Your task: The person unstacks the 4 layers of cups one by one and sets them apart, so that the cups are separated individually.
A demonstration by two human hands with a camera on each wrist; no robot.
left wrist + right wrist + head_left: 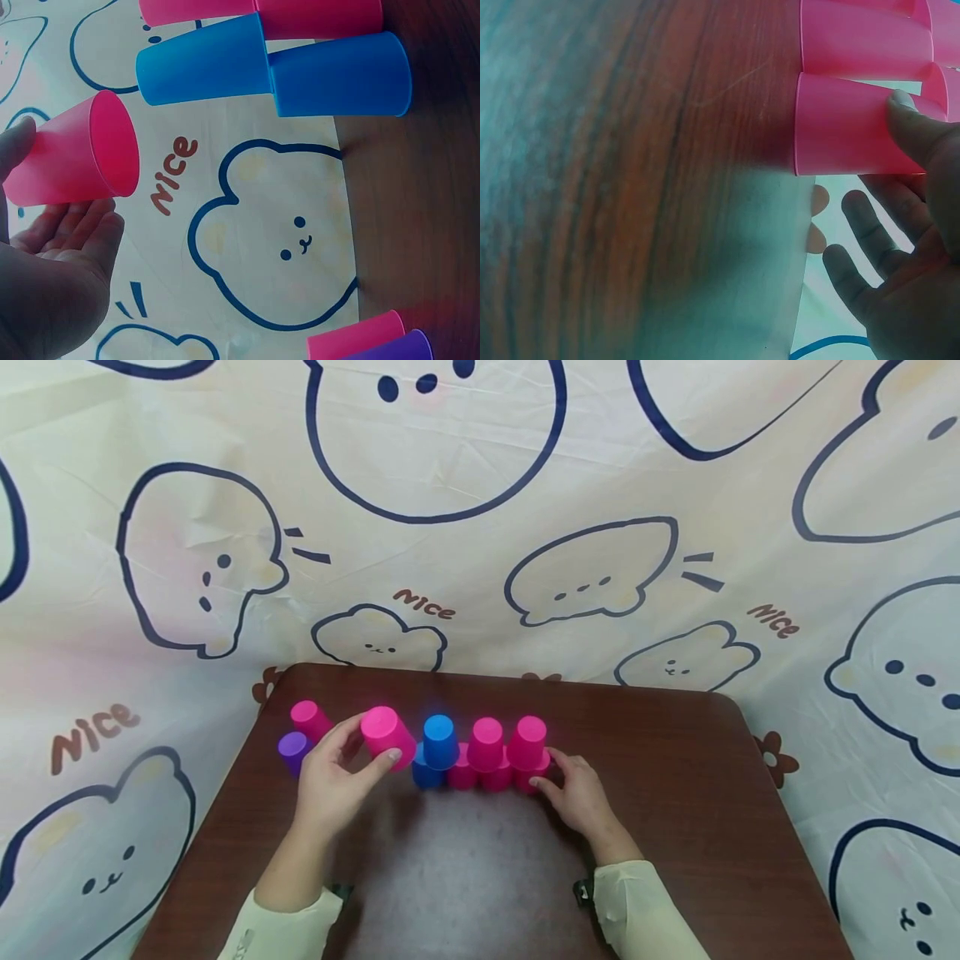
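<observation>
Brown tabletop (465,877), cartoon backdrop (480,556). Left hand (328,785) has fingers round pink cup (385,735) (probably light, squeezable; take mid-wall gently), raised left of blue cups (440,742); right hand (581,799) pinches lower end cup (847,127).

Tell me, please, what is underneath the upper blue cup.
Under the upper blue cup stands the lower blue cup, upside down on the table, with a lower pink cup beside it. Both blue cups' insides are covered and cannot be seen.
</observation>
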